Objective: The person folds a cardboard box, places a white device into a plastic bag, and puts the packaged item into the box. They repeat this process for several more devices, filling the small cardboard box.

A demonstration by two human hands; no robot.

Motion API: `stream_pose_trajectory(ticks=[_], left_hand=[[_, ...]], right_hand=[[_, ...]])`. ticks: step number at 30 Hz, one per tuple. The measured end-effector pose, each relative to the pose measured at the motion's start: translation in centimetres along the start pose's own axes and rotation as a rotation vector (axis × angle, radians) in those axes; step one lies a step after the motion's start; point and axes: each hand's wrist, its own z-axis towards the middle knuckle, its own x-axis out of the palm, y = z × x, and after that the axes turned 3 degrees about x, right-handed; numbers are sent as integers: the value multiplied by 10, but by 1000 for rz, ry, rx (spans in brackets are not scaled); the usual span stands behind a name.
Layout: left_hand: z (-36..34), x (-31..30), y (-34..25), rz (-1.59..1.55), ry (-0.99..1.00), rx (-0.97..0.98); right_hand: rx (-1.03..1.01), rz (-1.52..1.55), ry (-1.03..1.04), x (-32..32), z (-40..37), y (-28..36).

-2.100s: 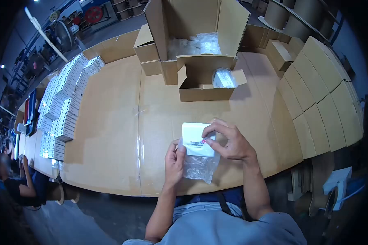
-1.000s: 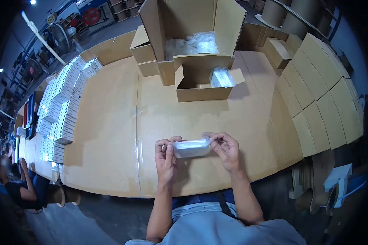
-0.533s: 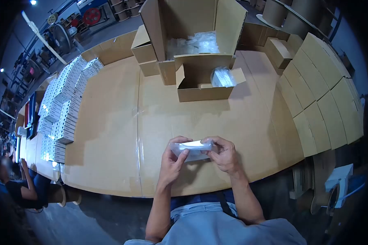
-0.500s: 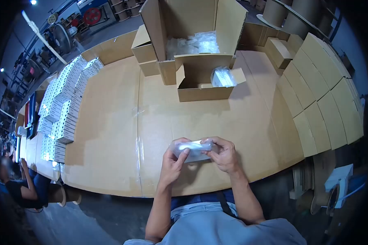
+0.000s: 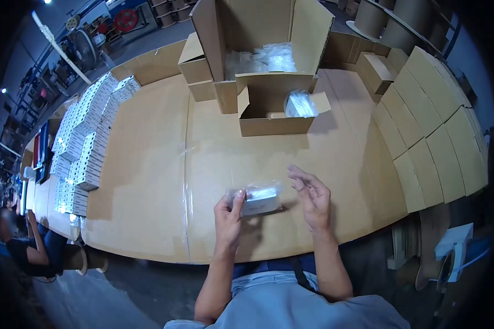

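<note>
Over the table: holding a film-wrapped white packet in left hand, with grip closed around it; holding right hand apart, loosely open, empty; apparently wrapping, calling next for steady left-hand support.

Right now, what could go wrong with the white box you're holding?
Only my left hand grips the white box; my right hand is off it, so it might slip and bump the table. The plastic looks loose on top, so it could snag or come open.
</note>
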Motion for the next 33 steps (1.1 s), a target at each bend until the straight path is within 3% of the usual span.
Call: stream_pose_trajectory(ticks=[4, 7, 10, 12, 16, 19, 23, 25, 28, 31, 33], left_hand=[[3, -6, 2, 29, 45, 1], [3, -2, 4, -19, 53, -4], [1, -4, 6, -60, 9, -32], [-1, 1, 0, -37, -1, -35], [0, 1, -9, 11, 101, 2], [-5, 8, -21, -2, 115, 75], [1, -2, -16, 324, 303, 331], [2, -7, -17, 337, 339, 247], [6, -7, -14, 294, 351, 170], [6, -4, -19, 336, 338, 58], [10, -7, -15, 339, 299, -13]], right_hand=[[-151, -312, 385, -6, -1, -2], [-76, -451, 494, -2, 3, 0], [43, -408, 463, 0, 3, 6], [18, -445, 453, 3, 4, 7], [88, -551, 472, 5, 5, 18], [-73, -623, 386, 2, 4, 6], [-210, -655, 351, 3, 2, 9], [-349, -680, 351, 4, 3, 15], [-387, -831, 323, 4, -1, 27], [-189, -669, 434, 1, -1, 27], [-264, -663, 446, -2, 4, 24]])
